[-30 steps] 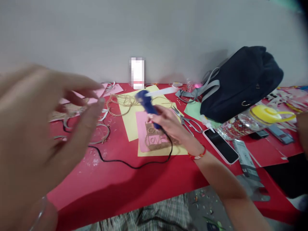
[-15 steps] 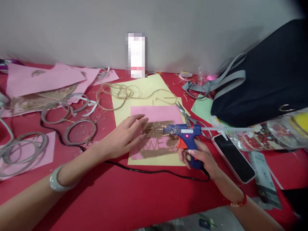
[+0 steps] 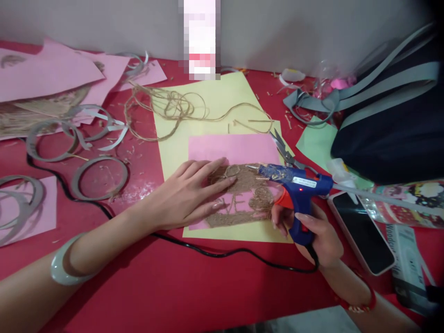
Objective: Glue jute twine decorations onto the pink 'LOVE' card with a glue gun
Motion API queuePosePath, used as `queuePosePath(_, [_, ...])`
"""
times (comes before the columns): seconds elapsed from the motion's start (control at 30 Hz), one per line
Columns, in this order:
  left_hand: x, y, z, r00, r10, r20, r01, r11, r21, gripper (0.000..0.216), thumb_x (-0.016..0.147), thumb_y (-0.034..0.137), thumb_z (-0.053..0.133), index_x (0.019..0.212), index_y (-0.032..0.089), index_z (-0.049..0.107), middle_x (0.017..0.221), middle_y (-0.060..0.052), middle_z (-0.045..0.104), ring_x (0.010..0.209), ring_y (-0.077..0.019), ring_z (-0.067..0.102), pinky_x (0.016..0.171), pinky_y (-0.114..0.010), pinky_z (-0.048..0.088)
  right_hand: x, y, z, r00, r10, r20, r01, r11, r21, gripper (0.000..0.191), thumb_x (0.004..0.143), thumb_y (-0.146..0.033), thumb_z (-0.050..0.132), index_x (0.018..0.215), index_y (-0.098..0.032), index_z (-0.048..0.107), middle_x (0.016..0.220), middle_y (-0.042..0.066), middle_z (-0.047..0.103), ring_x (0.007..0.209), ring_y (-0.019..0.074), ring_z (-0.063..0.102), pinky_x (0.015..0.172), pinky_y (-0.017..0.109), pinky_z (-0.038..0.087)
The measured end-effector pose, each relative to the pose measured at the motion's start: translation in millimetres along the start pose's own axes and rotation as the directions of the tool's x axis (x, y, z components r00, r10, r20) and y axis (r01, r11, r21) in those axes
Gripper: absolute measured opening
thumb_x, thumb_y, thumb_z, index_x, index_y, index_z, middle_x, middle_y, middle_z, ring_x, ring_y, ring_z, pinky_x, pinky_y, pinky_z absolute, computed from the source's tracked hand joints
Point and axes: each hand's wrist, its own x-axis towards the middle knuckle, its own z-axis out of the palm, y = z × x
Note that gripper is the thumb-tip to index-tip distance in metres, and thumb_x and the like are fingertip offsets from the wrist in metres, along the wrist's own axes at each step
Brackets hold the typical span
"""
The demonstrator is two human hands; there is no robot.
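My right hand point(image 3: 312, 231) is wrapped round the handle of a blue hot glue gun point(image 3: 294, 180), its red light lit and a clear glue stick point(image 3: 381, 196) poking out of the back. The nozzle points left, over a pink sheet point(image 3: 232, 147) covered in part with brown twine work point(image 3: 243, 180). Twine letters and a twine heart point(image 3: 261, 199) show on the pink. My left hand point(image 3: 190, 194) lies with fingers spread on the left part of this piece, hiding some letters. A yellow sheet point(image 3: 222, 97) lies underneath.
Loose twine point(image 3: 176, 106) lies on the yellow sheet. Scissors point(image 3: 287, 150) rest behind the glue gun. Grey tape rings point(image 3: 100, 178) sit at left, a phone point(image 3: 362, 231) and dark bag point(image 3: 388, 134) at right. The black cord point(image 3: 222, 253) crosses the red table.
The glue gun has drawn back to the right and its nozzle is tilted slightly up. My left hand has shifted a little right over the twine piece. The view has moved closer.
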Motion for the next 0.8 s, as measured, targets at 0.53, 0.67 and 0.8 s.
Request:
queuePosePath(0.53, [-0.9, -1.3, 3.2, 0.978, 0.085, -0.191, -0.067, 0.993, 0.1, 0.045, 0.11, 0.037, 0.042, 0.144, 0.013, 0.056, 0.15, -0.022, 0.058, 0.128, -0.0343, 0.059, 0.106, -0.049, 0.046, 0.5, 0.1, -3.8, 0.998, -0.029, 0.057, 0.029, 1.0, 0.011, 0.019, 0.088, -0.04, 0.068, 0.097, -0.025, 0.075, 0.074, 0.008, 0.069, 0.06, 0.0215, 0.056, 0.05, 0.033, 0.038])
queuePosePath(0.67, [0.4, -0.3, 4.4, 0.983, 0.069, -0.171, -0.057, 0.996, 0.075, 0.04, 0.108, 0.034, 0.045, 0.142, 0.018, 0.058, 0.154, -0.021, 0.053, 0.132, -0.0364, 0.056, 0.105, -0.052, 0.045, 0.3, 0.5, -4.0, 0.997, -0.023, 0.071, 0.022, 1.0, 0.017, 0.017, 0.088, -0.038, 0.067, 0.097, -0.025, 0.074, 0.075, 0.007, 0.069, 0.06, 0.0212, 0.056, 0.05, 0.033, 0.037])
queuePosePath(0.8, [0.8, -2.0, 6.8, 0.981, 0.071, -0.178, -0.05, 0.992, 0.12, 0.039, 0.106, 0.035, 0.047, 0.139, 0.021, 0.061, 0.154, -0.02, 0.054, 0.129, -0.0367, 0.057, 0.105, -0.052, 0.045, -0.3, 0.2, -4.1, 0.997, -0.028, 0.07, 0.027, 1.0, 0.005, 0.017, 0.088, -0.037, 0.066, 0.097, -0.025, 0.074, 0.075, 0.007, 0.069, 0.061, 0.0213, 0.056, 0.051, 0.034, 0.038])
